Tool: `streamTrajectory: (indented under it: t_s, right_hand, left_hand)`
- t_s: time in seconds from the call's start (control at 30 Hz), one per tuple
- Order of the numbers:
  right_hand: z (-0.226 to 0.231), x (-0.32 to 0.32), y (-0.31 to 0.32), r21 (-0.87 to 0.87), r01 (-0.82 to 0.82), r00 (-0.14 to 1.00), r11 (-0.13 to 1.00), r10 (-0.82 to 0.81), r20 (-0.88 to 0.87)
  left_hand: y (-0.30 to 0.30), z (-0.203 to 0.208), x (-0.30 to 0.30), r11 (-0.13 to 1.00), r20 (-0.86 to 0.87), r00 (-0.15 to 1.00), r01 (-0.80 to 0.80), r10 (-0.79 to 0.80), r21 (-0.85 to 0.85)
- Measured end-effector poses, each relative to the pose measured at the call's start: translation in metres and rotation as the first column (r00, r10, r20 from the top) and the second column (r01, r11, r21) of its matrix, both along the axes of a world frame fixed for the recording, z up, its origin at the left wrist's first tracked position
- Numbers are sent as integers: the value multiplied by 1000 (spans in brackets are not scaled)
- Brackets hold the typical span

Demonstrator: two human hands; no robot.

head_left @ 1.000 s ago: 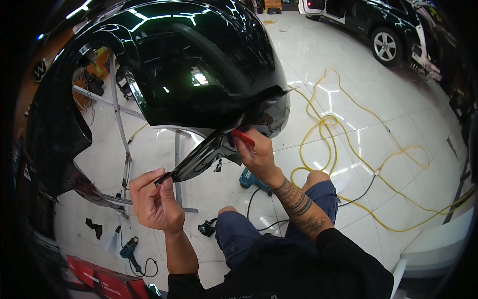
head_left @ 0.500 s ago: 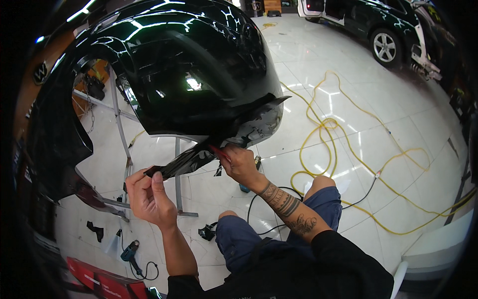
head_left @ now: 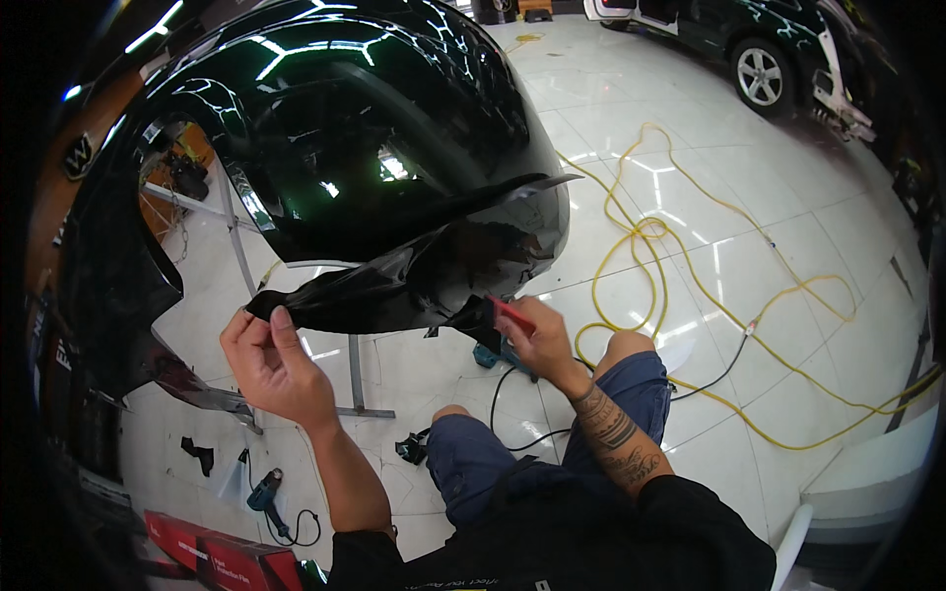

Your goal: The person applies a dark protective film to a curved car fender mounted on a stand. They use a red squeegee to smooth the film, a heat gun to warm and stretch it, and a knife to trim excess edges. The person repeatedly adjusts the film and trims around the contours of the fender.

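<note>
A glossy dark green car bumper (head_left: pixel 325 128) curves across the upper left in front of me. From its lower edge a loose sheet of black film (head_left: pixel 365 295) stretches toward me, wrinkled and partly folded. Between thumb and fingers, my left hand (head_left: pixel 281 366) pinches the film's left end, below the wheel-arch cutout. My right hand (head_left: pixel 544 345) grips a red squeegee (head_left: pixel 514 315), its dark edge at the film's lower right corner. Whether that edge presses on the film I cannot tell.
Metal stand legs (head_left: pixel 357 379) support the bumper. On the tiled floor lie a heat gun (head_left: pixel 264 492), another teal tool (head_left: pixel 488 355) and black scraps (head_left: pixel 197 455). A yellow cord (head_left: pixel 655 286) loops at right. A red box (head_left: pixel 212 552) lies lower left; a car (head_left: pixel 759 69) stands far right.
The film has spread from a narrow bunched strip into a wider sheet. My left hand moved slightly left and up; my right hand moved right and down with the squeegee, away from the bumper's edge.
</note>
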State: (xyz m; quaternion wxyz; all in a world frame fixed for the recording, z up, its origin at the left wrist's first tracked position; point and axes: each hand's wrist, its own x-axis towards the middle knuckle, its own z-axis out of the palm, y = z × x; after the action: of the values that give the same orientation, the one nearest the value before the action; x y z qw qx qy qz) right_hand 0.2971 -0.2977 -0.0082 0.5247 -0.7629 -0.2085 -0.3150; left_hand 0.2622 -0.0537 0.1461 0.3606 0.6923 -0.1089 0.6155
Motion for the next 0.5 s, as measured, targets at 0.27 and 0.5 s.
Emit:
streamTrajectory:
  t_s: [0.27,0.5]
  right_hand:
    - [62,30,-17,131,5,983,991,-29,181]
    - [123,38,-20,155,-38,976,987,4,216]
  left_hand:
    - [-7,-27,0,994,52,997,44,-50,102]
    - [-28,-55,4,988,139,979,152,-146,-30]
